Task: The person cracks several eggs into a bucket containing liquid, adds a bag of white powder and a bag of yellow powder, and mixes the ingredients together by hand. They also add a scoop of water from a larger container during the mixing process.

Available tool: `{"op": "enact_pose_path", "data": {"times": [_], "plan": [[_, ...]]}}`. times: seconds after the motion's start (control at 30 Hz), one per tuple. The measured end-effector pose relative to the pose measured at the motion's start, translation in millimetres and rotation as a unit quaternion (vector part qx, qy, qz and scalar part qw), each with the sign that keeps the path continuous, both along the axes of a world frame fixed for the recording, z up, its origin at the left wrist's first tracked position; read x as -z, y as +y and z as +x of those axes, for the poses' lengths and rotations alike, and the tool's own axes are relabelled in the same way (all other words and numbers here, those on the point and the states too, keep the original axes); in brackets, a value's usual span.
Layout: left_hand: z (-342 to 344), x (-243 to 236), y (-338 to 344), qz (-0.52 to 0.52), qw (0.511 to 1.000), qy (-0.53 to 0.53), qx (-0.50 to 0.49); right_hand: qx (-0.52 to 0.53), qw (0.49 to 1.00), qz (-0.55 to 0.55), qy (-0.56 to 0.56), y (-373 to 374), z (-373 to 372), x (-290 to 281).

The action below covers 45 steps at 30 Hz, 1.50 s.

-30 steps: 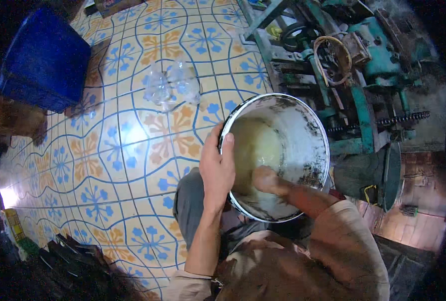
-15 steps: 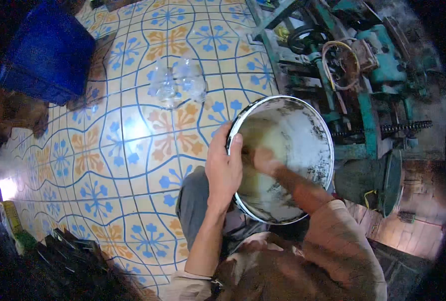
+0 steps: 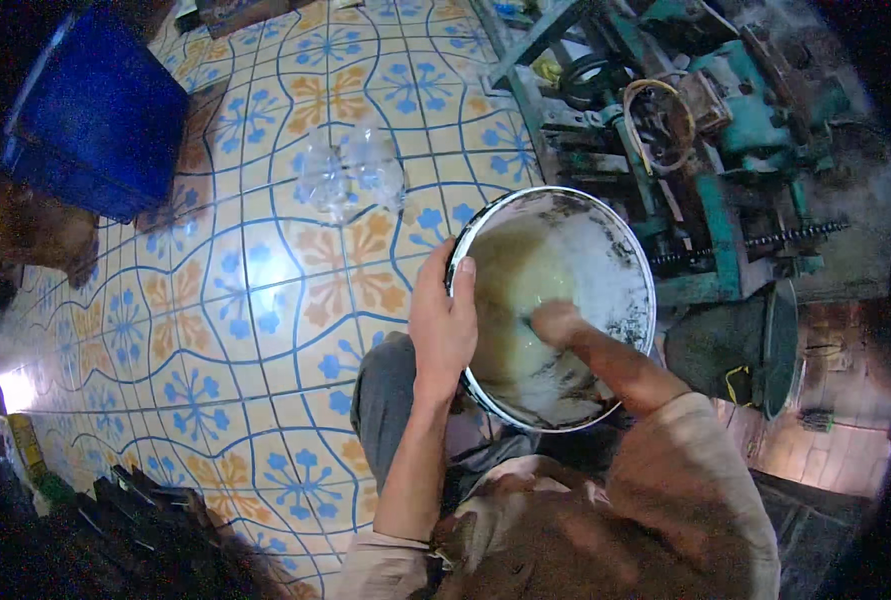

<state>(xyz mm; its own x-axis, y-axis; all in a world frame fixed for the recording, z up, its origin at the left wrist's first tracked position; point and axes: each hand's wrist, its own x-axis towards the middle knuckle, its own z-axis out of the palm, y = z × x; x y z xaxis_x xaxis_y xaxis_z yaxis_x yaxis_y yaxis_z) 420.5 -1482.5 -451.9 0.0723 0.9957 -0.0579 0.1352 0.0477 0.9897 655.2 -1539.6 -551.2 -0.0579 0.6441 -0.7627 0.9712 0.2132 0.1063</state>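
Observation:
A white bucket (image 3: 610,265) with dark smears on its inner wall leans tilted before me, between my legs. My left hand (image 3: 443,325) grips its left rim, the thumb lying over the edge. Murky yellowish liquid (image 3: 513,265) covers part of the inside. Down in the bucket, my right hand (image 3: 557,325) is closed at the liquid. A small dark bit shows by its fingers, but what it holds cannot be made out.
Clear plastic bottles or bags (image 3: 350,175) lie on the patterned tile floor (image 3: 305,330). At the far left stands a blue bin (image 3: 100,120). Greasy green machinery (image 3: 715,190) fills the right, with a dark bucket (image 3: 720,350) below it.
My right hand has shifted slightly right and lower inside the bucket, and it is less blurred. The left hand keeps its grip on the rim.

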Motion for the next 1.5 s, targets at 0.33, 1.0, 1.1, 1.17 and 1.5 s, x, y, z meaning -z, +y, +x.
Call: {"op": "enact_pose_path", "data": {"times": [0.33,1.0,1.1,1.17,1.5], "plan": [[0.6,-0.6,2.5,-0.013,1.000,-0.012,0.015,-0.076,0.996,0.035,-0.023,-29.3,-27.6,-220.3],[1.5,-30.6,2.3,-0.031,0.990,0.139,-0.013,0.267,0.819,0.486,0.150,-143.1,40.4,-198.2],[8.3,-34.8,6.4,-0.060,0.986,0.155,-0.002,0.292,0.842,0.450,0.064,-112.7,36.0,-183.9],[4.0,-39.1,10.2,-0.105,0.983,0.150,0.028,0.441,0.817,0.340,0.149,-104.7,28.6,-185.5],[-69.1,-16.7,83.8,-0.222,0.944,0.243,0.034,0.426,0.806,0.329,0.247,-38.8,-8.7,-287.1]]}}
